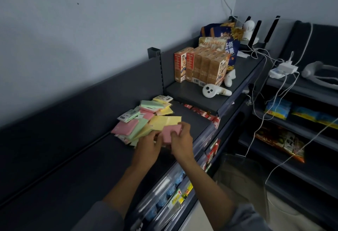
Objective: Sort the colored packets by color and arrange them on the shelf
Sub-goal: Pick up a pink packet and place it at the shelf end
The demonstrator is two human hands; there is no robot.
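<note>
A loose heap of pink, green and yellow packets [144, 119] lies on the dark shelf top [73, 166]. Both hands are at the heap's near right edge. My right hand [181, 143] pinches a pink packet [170, 133] by its right side. My left hand [149, 145] holds the same packet's left side, fingers curled at its edge. Two yellow packets [167, 122] lie flat just behind the pink one. Another pink packet [125, 127] sits at the heap's left, and green ones [152, 104] lie on top at the back.
A raised shelf [193, 91] to the right carries snack boxes [201, 66], snack bags and two white controllers [215, 91]. White cables and a charger [285, 68] hang further right, over shelves of snacks. Red packs fill the level below.
</note>
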